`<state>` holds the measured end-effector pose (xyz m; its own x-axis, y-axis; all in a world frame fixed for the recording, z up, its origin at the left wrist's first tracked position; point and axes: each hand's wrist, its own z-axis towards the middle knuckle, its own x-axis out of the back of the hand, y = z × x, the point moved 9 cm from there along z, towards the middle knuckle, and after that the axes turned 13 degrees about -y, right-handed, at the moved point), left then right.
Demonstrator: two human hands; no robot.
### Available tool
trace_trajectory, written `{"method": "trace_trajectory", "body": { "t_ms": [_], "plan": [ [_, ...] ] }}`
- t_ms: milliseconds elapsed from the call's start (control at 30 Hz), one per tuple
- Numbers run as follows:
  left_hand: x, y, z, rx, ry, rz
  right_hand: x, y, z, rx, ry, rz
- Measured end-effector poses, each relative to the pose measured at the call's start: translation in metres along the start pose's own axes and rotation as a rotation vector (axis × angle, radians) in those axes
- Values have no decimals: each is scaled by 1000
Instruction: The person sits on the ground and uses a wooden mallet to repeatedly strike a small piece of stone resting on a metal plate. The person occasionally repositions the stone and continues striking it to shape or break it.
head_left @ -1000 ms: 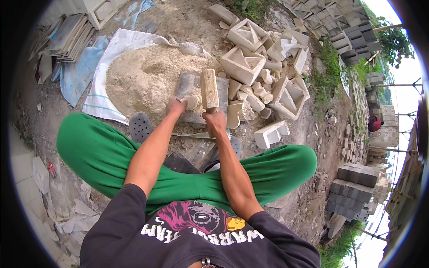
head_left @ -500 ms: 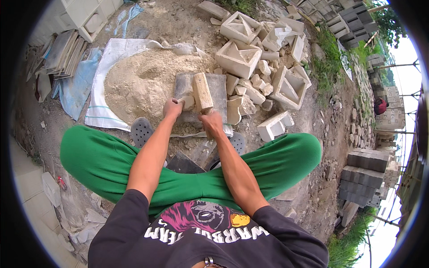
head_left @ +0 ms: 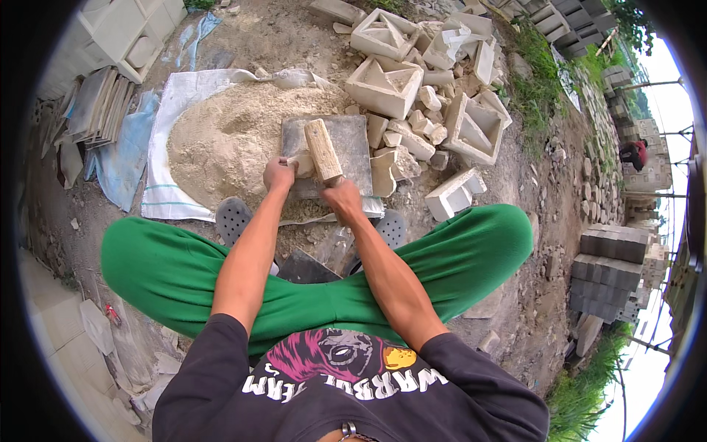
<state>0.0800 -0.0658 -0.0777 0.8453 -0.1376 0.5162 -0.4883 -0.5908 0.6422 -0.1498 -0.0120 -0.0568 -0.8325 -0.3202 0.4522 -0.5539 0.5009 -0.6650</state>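
Note:
My right hand (head_left: 342, 199) is closed round the handle end of a wooden mallet (head_left: 322, 151), a pale, squared block of wood. The mallet is over a flat grey slab (head_left: 355, 144) in front of me. On the slab's left side, my left hand (head_left: 279, 174) grips a pale stone chunk (head_left: 302, 163), beside the mallet's head. Whether wood and chunk touch cannot be made out. Left of the slab, a heap of crushed beige powder (head_left: 221, 144) covers a white woven sack (head_left: 156, 177).
Broken hollow blocks (head_left: 384, 85) and rubble pile up right of the slab. Thin boards (head_left: 99, 110) lean at the left beside a blue sheet (head_left: 132, 151). Grey blocks (head_left: 607, 272) are stacked at far right, below another person (head_left: 635, 155). My clogs (head_left: 234, 219) flank the slab's near edge.
The mallet's far end has swung slightly left and now leans more toward the chunk. My left hand keeps its grip. The whole view has shifted a little.

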Motion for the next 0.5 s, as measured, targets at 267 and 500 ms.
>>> {"method": "trace_trajectory", "body": {
  "t_ms": [267,500],
  "plan": [
    [0,-10,3,-60,61,-14,62,-88,-35,259,244,54],
    [6,4,-2,-30,50,20,4,-12,-11,-113,-7,-85]
  ]
}}
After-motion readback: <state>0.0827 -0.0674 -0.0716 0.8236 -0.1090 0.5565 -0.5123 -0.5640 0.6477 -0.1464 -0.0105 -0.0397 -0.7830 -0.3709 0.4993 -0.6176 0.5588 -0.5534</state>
